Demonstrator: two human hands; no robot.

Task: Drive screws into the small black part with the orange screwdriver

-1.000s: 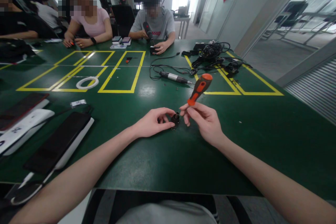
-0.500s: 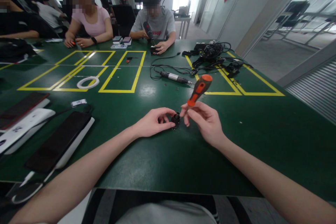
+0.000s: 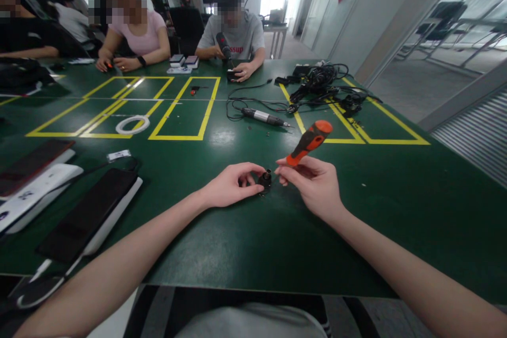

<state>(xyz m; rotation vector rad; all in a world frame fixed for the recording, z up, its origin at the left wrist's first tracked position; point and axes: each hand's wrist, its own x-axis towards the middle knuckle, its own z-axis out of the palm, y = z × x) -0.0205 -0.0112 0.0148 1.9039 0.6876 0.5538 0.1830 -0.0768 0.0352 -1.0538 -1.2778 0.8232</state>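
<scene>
Between the thumb and fingers of my left hand (image 3: 233, 185) is a small dark round part (image 3: 264, 179), upright on the green table, with a short metal-looking piece at its top. What kind of part it is, I cannot make out. My right hand (image 3: 317, 185) grips a screwdriver (image 3: 309, 142) with an orange and black handle. The handle leans up and to the right, and its shaft is mostly hidden by the fingers. The right fingertips are just right of the dark part, apart from it. Tiny bits lie below the part, too small to name.
An electric screwdriver (image 3: 265, 117) with a cord lies ahead, left of a heap of black cables (image 3: 320, 84). A white tape ring (image 3: 133, 124) rests among yellow-taped outlines. Phones and power banks (image 3: 89, 214) sit at left. Across the table, a co-worker (image 3: 233, 37) holds a power tool.
My right hand has shifted slightly right, and the screwdriver's handle now tilts further right and lower. The left hand and the dark part have stayed in place.
</scene>
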